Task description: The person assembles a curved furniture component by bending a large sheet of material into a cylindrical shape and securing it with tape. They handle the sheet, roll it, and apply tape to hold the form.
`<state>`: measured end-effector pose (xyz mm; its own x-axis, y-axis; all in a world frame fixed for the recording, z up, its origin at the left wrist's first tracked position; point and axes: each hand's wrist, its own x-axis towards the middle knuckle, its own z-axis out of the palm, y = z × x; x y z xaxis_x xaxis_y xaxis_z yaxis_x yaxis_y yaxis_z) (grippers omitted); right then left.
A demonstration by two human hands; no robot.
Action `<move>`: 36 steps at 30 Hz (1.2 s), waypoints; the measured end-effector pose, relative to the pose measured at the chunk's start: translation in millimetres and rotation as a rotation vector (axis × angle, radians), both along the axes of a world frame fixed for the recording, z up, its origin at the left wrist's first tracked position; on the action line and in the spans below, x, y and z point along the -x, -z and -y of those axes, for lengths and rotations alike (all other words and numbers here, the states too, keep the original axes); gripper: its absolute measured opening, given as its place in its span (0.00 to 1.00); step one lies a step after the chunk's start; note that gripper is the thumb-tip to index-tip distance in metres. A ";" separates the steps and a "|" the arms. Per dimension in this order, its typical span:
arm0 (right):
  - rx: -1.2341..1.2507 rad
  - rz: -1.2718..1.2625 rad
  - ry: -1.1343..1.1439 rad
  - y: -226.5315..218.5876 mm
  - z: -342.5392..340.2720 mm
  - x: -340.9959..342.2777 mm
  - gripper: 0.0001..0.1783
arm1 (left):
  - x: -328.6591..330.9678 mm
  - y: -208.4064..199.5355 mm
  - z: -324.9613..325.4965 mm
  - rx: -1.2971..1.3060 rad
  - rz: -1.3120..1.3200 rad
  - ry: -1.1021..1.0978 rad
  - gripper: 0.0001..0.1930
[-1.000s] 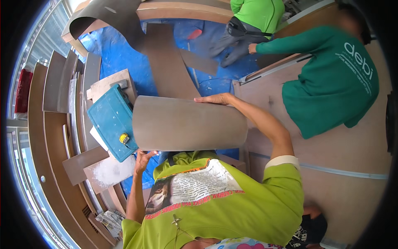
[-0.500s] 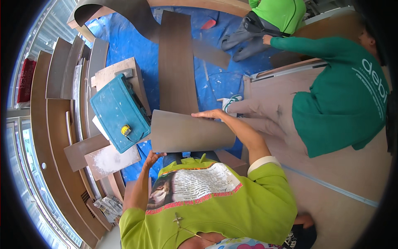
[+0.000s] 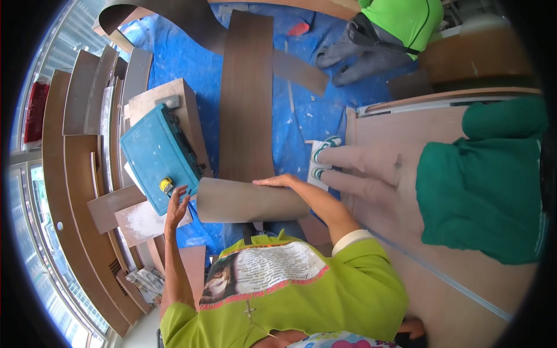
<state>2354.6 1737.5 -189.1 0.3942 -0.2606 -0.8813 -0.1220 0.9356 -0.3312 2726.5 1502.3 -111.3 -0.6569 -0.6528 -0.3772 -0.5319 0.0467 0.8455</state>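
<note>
A long brown sheet, perhaps veneer or laminate, runs away from me as a flat strip [image 3: 246, 93]. Its near end appears curled over into a rolled part [image 3: 249, 202] in front of my body. On the top of this roll my right hand [image 3: 279, 181] lies with fingers stretched out. My left hand [image 3: 177, 204] is raised off the roll, fingers apart and empty, beside a yellow tape measure [image 3: 166, 185]. That tape measure sits on the near edge of a teal plastic case [image 3: 148, 152].
Blue sheeting [image 3: 307, 113] covers the floor. Boards [image 3: 75, 191] lean along the left by the windows. A wooden box [image 3: 185, 101] carries the case. A co-worker in dark green [image 3: 476, 197] stands at right; another in bright green [image 3: 400, 26] crouches at the far right.
My left hand has left the roll's edge and moved up and left to the tape measure. The rolled end has shifted slightly left. The dark-green co-worker's arm has drawn back.
</note>
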 end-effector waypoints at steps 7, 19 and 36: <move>0.077 -0.106 -0.090 -76.9 41.7 10.6 0.55 | 154.0 -49.9 -54.3 0.166 0.333 0.856 0.49; 0.006 0.069 -0.134 29.8 32.4 36.7 0.47 | 226.5 -7.3 -42.8 -0.221 0.549 1.051 0.60; 0.297 0.081 0.085 70.8 135.5 95.0 0.26 | 229.7 88.5 20.3 -1.038 0.491 0.970 0.47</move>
<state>2259.6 1602.0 -259.9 0.4256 -0.5366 -0.7286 -0.0101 0.8023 -0.5968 2496.8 1482.0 -199.8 -0.3394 0.6378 -0.6914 -0.8791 0.0464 0.4744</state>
